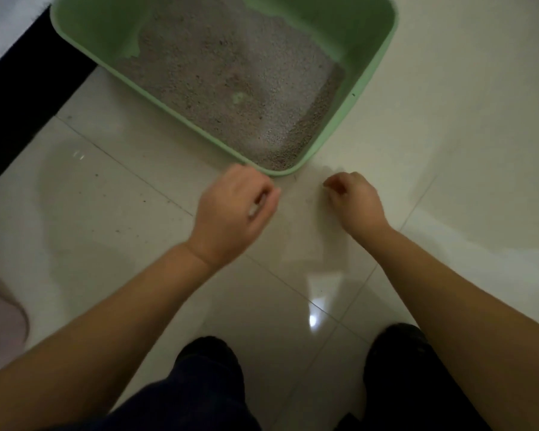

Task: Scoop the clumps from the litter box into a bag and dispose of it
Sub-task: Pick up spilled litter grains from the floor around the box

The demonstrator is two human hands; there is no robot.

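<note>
Two hands are hovering over the floor point(448, 119) beside the litter box point(383, 76); the left hand point(234, 209) and right hand point(353, 199) are pinching a barely visible clear bag point(305, 231); fumbling its mouth risks spilling clumps.

the litter box point(383, 54) is cut off by the top edge. a near-clear bag point(305, 231) between the left hand point(234, 213) and right hand point(355, 200) is barely discernible; both grips are blurred.
</note>
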